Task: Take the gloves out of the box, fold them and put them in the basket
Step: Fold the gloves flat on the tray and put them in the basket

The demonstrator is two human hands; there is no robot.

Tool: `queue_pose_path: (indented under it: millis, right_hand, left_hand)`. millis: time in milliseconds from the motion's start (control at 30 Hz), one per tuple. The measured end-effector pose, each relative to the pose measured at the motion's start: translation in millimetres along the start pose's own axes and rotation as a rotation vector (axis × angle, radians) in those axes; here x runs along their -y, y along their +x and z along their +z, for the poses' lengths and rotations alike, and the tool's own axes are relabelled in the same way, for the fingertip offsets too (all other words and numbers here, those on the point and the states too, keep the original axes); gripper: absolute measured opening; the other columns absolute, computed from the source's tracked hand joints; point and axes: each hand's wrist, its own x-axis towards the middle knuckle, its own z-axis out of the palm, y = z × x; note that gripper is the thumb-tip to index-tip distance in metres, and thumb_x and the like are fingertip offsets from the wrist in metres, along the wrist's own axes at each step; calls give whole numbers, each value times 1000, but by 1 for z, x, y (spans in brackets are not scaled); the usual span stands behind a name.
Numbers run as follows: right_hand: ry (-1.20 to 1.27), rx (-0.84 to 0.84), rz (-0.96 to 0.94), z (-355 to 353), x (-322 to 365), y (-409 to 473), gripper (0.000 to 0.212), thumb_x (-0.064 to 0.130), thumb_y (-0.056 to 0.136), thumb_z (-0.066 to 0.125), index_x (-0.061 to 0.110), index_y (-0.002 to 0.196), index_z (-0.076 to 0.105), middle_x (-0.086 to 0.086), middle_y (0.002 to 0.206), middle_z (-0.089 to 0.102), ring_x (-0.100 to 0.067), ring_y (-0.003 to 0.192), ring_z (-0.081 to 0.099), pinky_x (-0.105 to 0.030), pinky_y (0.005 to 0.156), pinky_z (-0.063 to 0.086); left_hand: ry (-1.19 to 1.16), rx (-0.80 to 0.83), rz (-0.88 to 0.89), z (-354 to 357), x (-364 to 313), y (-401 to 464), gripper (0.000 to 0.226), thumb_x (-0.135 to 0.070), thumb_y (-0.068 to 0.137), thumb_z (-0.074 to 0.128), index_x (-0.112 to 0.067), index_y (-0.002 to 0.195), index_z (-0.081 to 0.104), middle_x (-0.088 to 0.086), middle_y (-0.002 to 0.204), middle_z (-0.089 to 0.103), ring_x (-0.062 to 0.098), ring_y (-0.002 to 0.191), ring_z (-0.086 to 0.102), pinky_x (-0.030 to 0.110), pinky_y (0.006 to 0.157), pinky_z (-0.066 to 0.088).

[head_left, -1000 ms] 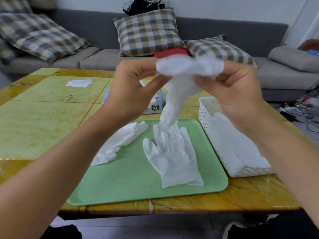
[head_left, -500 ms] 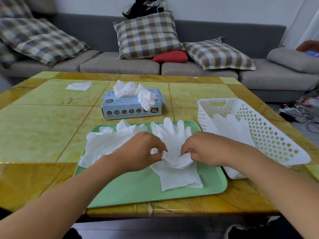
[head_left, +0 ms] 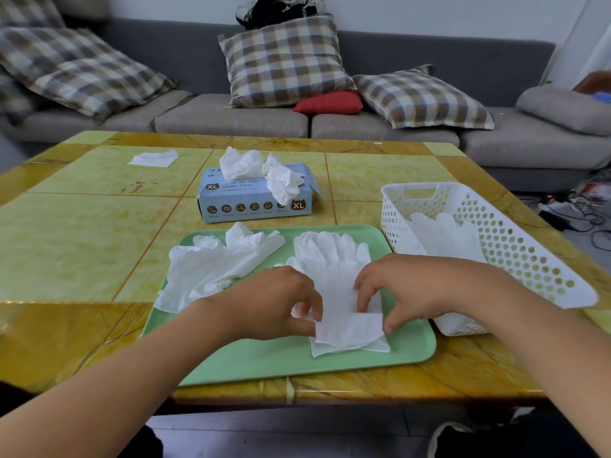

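White glove [head_left: 334,276] lay lengthwise on the tray [head_left: 264,365], fingers pointing away; left hand [head_left: 274,305] and right hand [head_left: 413,292] apparently pinched its cuff corners, basket [head_left: 529,233] nearer the right.

surface: yellow-green tiled table [head_left: 82,246] | under both hands: green tray [head_left: 264,365] | beyond the hands: blue glove box [head_left: 254,206] | right of right hand: white perforated basket [head_left: 515,239] | far beyond left hand: white tissue [head_left: 153,158]
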Motion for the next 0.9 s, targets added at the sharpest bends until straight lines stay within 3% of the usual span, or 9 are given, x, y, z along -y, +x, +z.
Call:
queue_pose_path:
  millis: [133,233,333,433,500,600,667,767,900]
  right_hand:
    - [59,-72,20,-7,4,-4,35,26,81,66,45,109,69,13,130,57,-10,116,58,-39,99,52]
    - [123,-398,79,-9,6,8,25,23,93,62,32,114,71,7,122,65,-7,110,58,-35,95,52]
    - [171,-587,191,-13,5,41,23,21,96,62,13,116,71,-5,115,69,-22,108,63,-39,94,52]
    - [253,-558,349,-25,-2,79,27,28,94,69,2,88,70,-13,85,66,-29,78,64,-37,71,53]
    - [309,-552,410,-29,-2,96,37,34,90,74,10,68,55,-4,66,51,-22,61,51,-30,54,39]
    - [269,-494,473,-27,5,113,38,36,84,80,12,69,54,-2,71,53,-25,72,57,-28,52,36]
    - [226,-477,504,-25,11,121,30,32,81,82,10,79,63,-3,82,61,-25,81,62,-28,60,44]
    - [243,-488,528,-25,10,126,21,21,79,83,9,91,71,-6,95,70,-25,87,68,-29,68,51]
    - [278,-489,531,-23,10,126,35,26,78,86,8,103,70,-5,104,69,-27,98,68,-31,78,54]
  left_hand:
    - [-14,1,-23,2,0,1,31,-57,80,76,-32,99,73,-15,92,66,2,85,58,28,83,50]
    - [-12,22,-21,-1,-1,1,41,-63,73,77,-34,101,69,-17,96,63,1,89,56,28,85,50]
    - [-88,132,-60,-17,0,-1,46,-52,69,83,-41,109,64,-22,108,53,-2,102,50,20,91,45]
    - [-219,130,-140,-27,4,1,46,-38,69,70,-40,114,62,-18,112,51,0,103,48,16,87,41]
    - [-255,-88,-267,-20,8,5,43,-43,71,62,-34,113,63,-12,109,54,9,101,53,23,83,44]
    - [-29,-356,-533,0,21,12,44,-58,84,66,-25,113,63,-5,108,56,18,99,59,33,85,49]
    - [-38,-318,-599,9,32,16,45,-55,86,68,-22,114,63,-2,108,56,20,101,59,31,84,47]
    - [-149,-331,-586,11,38,18,25,-41,89,71,-20,102,66,-2,101,59,20,96,59,28,76,43]
    - [-179,-367,-580,8,37,16,10,-29,92,67,-21,91,63,-4,92,58,15,83,53,26,69,37]
